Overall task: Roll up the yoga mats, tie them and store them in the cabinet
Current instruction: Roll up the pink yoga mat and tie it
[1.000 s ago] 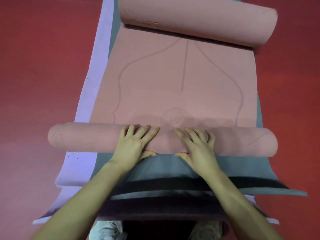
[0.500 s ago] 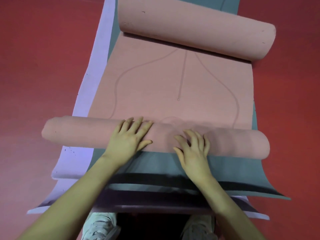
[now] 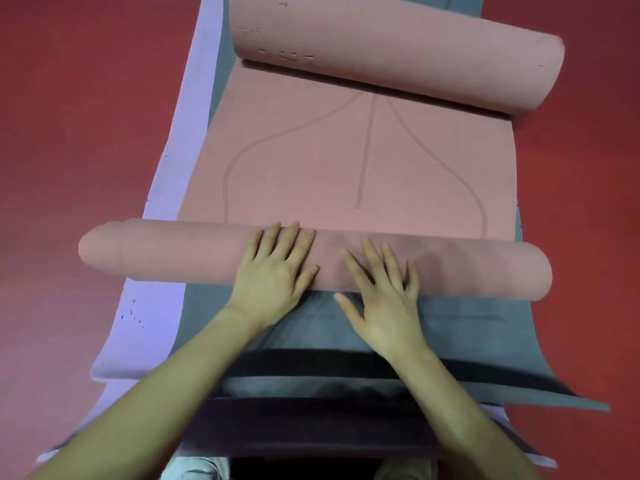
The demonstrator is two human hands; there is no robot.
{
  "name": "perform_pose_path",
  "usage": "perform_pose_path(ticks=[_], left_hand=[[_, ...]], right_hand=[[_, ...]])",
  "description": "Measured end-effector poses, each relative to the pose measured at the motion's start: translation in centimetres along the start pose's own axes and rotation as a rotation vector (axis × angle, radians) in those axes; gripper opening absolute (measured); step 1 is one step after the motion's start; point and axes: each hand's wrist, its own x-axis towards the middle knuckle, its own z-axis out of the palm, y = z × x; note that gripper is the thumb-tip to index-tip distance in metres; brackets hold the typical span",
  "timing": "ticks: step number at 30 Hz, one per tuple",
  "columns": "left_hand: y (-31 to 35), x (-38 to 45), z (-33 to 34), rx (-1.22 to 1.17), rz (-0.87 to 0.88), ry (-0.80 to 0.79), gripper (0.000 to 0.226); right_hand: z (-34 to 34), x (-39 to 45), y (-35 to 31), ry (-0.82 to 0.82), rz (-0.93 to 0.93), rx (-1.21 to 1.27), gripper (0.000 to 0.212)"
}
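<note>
Pink mat (image 3: 346, 168) was rolled at both ends, the near roll (image 3: 173, 254) pressed by the left hand (image 3: 273, 275) and right hand (image 3: 384, 306), fingers spread flat. Its left end overhung the grey mat (image 3: 485, 327) and purple mat (image 3: 152, 313); red floor (image 3: 69, 133) lay open on both sides. No writing could be read.

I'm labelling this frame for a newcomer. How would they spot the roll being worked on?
On the red floor lies a stack of mats. The pink mat curls at both ends; it is the near roll, thinner, with both hands on it.

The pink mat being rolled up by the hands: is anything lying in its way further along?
Yes. Both hands, left hand and right hand, press flat on the near pink foam roll. Ahead, the same mat's far end is curled into a second, thicker pink roll, lying across the flat stretch.
</note>
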Motion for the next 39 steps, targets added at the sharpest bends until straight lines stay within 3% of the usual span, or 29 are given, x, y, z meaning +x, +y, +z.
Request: perform_pose_path(ticks=[6, 11, 14, 16, 23, 28, 39], left_hand=[[-0.6, 0.5, -0.2, 0.051, 0.052, 0.035, 0.065], [-2.4, 3.5, 0.0, 0.056, 0.115, -0.009, 0.082], [-3.0, 4.3, 0.3, 0.078, 0.132, -0.056, 0.111], [-3.2, 4.7, 0.5, 0.088, 0.132, -0.044, 0.116], [-4.3, 5.6, 0.8, 0.102, 0.176, 0.031, 0.108], [-3.9, 4.7, 1.1, 0.007, 0.185, 0.123, 0.089], [-2.6, -2.5, 0.7, -0.043, 0.243, 0.072, 0.080]], right_hand=[[0.4, 4.9, 1.2, -0.091, 0.028, 0.009, 0.081], [0.6, 4.6, 2.0, 0.044, 0.005, 0.063, 0.071], [1.2, 4.6, 2.6, 0.053, -0.037, -0.005, 0.087], [1.1, 5.6, 2.7, 0.041, -0.037, -0.026, 0.102], [0.5, 7.7, 3.0, 0.082, -0.052, -0.024, 0.098], [0.2, 6.9, 2.5, 0.142, -0.055, -0.001, 0.090], [-1.5, -0.2, 0.6, 0.051, -0.106, 0.017, 0.082]])
